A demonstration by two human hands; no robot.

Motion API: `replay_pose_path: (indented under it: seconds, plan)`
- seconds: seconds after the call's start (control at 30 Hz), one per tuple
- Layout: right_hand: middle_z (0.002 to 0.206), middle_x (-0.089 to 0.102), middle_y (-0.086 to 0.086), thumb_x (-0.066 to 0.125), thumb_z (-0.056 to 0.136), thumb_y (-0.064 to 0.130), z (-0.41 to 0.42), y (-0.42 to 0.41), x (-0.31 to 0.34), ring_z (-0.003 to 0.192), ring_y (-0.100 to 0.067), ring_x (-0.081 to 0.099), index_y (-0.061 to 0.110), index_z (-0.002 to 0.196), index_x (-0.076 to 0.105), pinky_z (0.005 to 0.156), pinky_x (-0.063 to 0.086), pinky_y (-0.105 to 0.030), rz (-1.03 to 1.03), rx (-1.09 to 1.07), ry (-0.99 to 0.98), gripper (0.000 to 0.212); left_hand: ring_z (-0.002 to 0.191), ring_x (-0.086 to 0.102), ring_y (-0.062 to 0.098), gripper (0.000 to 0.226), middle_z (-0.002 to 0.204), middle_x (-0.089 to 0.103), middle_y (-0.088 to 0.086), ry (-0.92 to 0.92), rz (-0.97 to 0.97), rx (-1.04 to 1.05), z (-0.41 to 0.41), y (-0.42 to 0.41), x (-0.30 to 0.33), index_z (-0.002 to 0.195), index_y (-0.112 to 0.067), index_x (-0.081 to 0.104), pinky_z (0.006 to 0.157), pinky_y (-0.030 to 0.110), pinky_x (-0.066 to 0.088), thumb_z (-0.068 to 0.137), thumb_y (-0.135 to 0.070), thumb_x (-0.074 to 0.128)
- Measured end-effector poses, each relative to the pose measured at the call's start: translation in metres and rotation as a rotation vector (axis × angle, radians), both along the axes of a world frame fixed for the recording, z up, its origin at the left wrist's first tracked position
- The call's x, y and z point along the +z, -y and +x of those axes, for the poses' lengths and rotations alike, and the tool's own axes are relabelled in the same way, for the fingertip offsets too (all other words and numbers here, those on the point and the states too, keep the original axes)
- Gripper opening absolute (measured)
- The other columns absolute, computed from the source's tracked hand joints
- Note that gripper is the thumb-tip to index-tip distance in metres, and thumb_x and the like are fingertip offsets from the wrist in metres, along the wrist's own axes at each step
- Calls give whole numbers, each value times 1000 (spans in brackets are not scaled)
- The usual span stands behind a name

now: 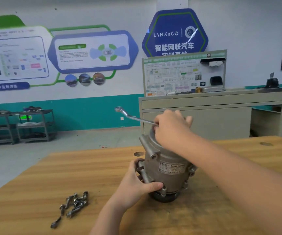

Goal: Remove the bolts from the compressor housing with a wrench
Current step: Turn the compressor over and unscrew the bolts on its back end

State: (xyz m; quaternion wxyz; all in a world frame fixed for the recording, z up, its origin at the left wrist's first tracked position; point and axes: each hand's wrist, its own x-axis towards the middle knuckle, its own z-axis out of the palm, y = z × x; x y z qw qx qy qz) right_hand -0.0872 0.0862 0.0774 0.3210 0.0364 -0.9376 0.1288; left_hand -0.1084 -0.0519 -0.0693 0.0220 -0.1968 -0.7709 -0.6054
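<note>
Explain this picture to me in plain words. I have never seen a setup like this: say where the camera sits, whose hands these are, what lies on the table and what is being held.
There is one picture, taken by a camera worn on a person's head, looking forward and down at their own two bare hands. No robot is involved.

On the wooden table stands a grey metal compressor housing, upright, with a label on its side. The left hand grips its lower part to steady it. The right hand is on top of the housing, holding a wrench whose free end sticks out to the left. The end at the housing is hidden by the hand.

A small pile of loose bolts lies on the table to the left, apart from the housing.

Behind are wall posters, a cabinet and shelves.
</note>
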Motion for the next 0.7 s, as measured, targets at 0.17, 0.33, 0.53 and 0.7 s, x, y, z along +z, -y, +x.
replay_pose_path:
  seconds: [0.17, 0.33, 0.53, 0.7]
  plan:
    - [84, 36, 10, 54, 81, 26, 52, -10, -47, 90, -16, 38, 26, 86, 64, 75, 21, -35, -59, 192, -368, 12, 95, 57, -19, 72, 101, 62, -39, -29, -32, -27, 3, 1, 3, 117, -34, 40, 74, 1, 44, 65, -26, 90]
    - [88, 45, 11, 55, 79, 18, 79, -42, -75, 99, -11, 46, 23, 79, 64, 82, 37, -26, -351, 427, -376, 10, 109, 60, -1, 86, 123, 59, -13, -18, -38, 4, 2, 4, 3, 119, -37, 41, 90, 16, 48, 51, -39, 94]
    - [74, 64, 13, 60, 84, 17, 70, -74, -75, 81, -5, 57, 28, 70, 73, 73, 40, -24, -1252, 455, -239, 22, 113, 62, 12, 93, 125, 59, -6, 0, -19, 4, 2, 2, 2, 119, -36, 41, 100, 38, 49, 44, -44, 95]
    - [71, 55, 5, 58, 92, 24, 34, -97, -54, 72, -12, 52, 21, 79, 63, 63, 34, -31, -1604, 261, 31, 14, 116, 59, 11, 97, 125, 58, -10, -3, -27, 4, 2, -1, 3, 123, -35, 39, 104, 38, 46, 43, -47, 94]
